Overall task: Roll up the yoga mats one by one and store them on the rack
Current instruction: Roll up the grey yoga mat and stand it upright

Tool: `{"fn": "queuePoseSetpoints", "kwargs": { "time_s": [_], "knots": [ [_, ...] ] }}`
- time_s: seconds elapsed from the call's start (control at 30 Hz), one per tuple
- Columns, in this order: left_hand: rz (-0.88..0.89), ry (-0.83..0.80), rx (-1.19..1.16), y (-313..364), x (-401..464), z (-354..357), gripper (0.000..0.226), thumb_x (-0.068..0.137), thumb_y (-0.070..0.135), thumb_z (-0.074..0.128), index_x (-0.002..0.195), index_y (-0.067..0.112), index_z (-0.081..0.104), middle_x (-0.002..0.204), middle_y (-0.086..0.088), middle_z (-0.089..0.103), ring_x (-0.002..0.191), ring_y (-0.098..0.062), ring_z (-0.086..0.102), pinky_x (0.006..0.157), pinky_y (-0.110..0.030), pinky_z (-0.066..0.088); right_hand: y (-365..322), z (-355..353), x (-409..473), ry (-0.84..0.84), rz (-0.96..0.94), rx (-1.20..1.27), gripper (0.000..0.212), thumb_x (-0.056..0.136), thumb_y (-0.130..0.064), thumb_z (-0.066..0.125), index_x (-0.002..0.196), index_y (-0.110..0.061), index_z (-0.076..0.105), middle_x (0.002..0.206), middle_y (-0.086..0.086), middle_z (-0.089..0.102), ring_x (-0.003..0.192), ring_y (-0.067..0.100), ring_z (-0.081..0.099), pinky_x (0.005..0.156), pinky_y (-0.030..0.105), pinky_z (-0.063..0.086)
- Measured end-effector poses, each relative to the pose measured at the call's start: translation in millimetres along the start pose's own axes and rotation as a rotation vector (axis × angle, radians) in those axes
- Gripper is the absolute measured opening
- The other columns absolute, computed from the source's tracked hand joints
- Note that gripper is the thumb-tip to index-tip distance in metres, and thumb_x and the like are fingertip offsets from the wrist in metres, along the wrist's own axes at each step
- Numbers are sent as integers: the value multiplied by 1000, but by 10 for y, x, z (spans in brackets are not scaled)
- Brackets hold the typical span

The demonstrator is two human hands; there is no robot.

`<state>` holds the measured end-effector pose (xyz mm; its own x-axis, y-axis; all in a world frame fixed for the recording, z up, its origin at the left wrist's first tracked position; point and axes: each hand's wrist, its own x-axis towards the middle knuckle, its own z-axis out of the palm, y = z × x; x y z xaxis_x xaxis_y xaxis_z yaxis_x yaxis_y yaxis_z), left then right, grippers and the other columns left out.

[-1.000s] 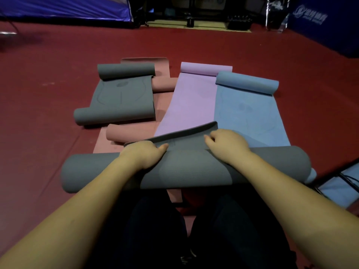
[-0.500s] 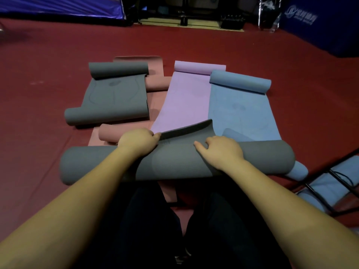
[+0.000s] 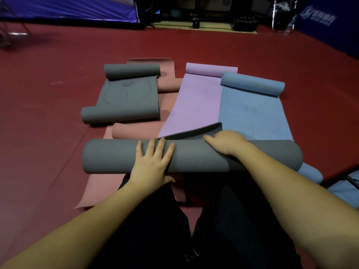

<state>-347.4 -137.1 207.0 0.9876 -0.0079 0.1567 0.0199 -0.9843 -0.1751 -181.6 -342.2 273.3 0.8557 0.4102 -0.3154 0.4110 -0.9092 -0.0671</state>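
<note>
A thick grey rolled mat (image 3: 194, 158) lies crosswise on the floor just in front of my knees, with a short loose flap (image 3: 196, 133) still sticking out behind it. My left hand (image 3: 152, 164) rests flat on top of the roll, fingers spread. My right hand (image 3: 226, 142) curls over the roll's far side at the flap. Behind lie a second grey mat (image 3: 128, 100) curled at both ends, a pink mat (image 3: 139, 131), a purple mat (image 3: 198, 105) and a blue mat (image 3: 252, 113).
The red floor (image 3: 48, 123) stretches all around. A dark metal rack frame (image 3: 347, 177) with blue fabric shows at the right edge. Blue banners and dark equipment line the far wall (image 3: 204, 16). My dark trouser legs fill the bottom centre.
The grey roll has turned further and its loose flap has shortened. My left hand has gone from gripping the flap edge to lying flat and spread on top of the roll.
</note>
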Motion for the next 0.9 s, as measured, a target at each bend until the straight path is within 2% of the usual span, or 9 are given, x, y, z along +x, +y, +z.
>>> {"fn": "queuePoseSetpoints", "kwargs": {
  "time_s": [0.13, 0.3, 0.43, 0.57, 0.63, 0.7, 0.77, 0.83, 0.9],
  "knots": [
    [6, -20, 14, -59, 93, -84, 121, 44, 64, 85, 142, 16, 32, 131, -20, 53, 117, -40, 52, 96, -65, 39, -61, -99, -4, -45, 4, 44, 68, 96, -59, 26, 130, -11, 61, 140, 16, 54, 124, 32, 52, 100, 39, 42],
    [71, 90, 14, -144, 96, -243, 113, 44, 65, 82, 136, 17, 38, 126, -17, 54, 106, -37, 55, 91, -59, 42, -83, -244, -142, -46, -54, 86, 56, 99, -50, 29, 135, -16, 56, 146, 16, 49, 127, 32, 48, 100, 37, 38],
    [146, 155, -1, -217, 16, -420, 110, 44, 72, 73, 133, 18, 40, 122, -13, 57, 100, -34, 58, 87, -51, 45, -91, -343, -238, -155, -62, 85, 56, 101, -47, 27, 139, -15, 53, 151, 13, 44, 133, 29, 44, 103, 34, 33],
    [166, 21, -42, -270, -19, -456, 110, 44, 80, 58, 136, 23, 37, 124, -5, 57, 104, -31, 58, 87, -48, 47, -62, -281, -255, -257, -66, 110, 51, 100, -48, 32, 133, -20, 59, 148, 8, 48, 129, 25, 47, 94, 33, 33],
    [170, -62, -70, -267, 8, -412, 112, 45, 81, 58, 140, 26, 35, 131, -2, 55, 112, -29, 55, 93, -47, 45, -56, -179, -209, -284, -45, 117, 54, 99, -51, 32, 134, -19, 58, 149, 9, 47, 130, 25, 47, 101, 35, 35],
    [150, -153, -118, -295, 101, -422, 115, 48, 81, 63, 146, 28, 32, 140, 2, 49, 124, -26, 48, 101, -46, 40, -50, -117, -134, -147, -31, 65, 57, 100, -53, 31, 132, -16, 59, 144, 13, 51, 128, 29, 49, 101, 37, 38],
    [128, -261, -194, -345, 223, -482, 117, 50, 82, 65, 149, 32, 27, 146, 5, 43, 132, -23, 41, 106, -43, 36, -63, -83, -100, 64, -31, 20, 53, 101, -50, 29, 117, -14, 65, 129, 15, 60, 116, 31, 55, 88, 37, 43],
    [105, -355, -270, -395, 342, -535, 112, 52, 90, 52, 147, 35, 29, 145, 5, 45, 131, -22, 42, 105, -41, 35, -87, -46, -130, 192, -42, 29, 53, 102, -50, 28, 103, -14, 67, 116, 15, 65, 105, 32, 58, 77, 35, 41],
    [36, -423, -349, -420, 456, -523, 100, 58, 95, 28, 139, 37, 39, 139, 4, 52, 126, -22, 47, 100, -40, 38, -93, 13, -188, 238, -39, 36, 56, 101, -53, 26, 97, -15, 67, 110, 13, 66, 102, 31, 60, 74, 34, 39]
  ]
}}
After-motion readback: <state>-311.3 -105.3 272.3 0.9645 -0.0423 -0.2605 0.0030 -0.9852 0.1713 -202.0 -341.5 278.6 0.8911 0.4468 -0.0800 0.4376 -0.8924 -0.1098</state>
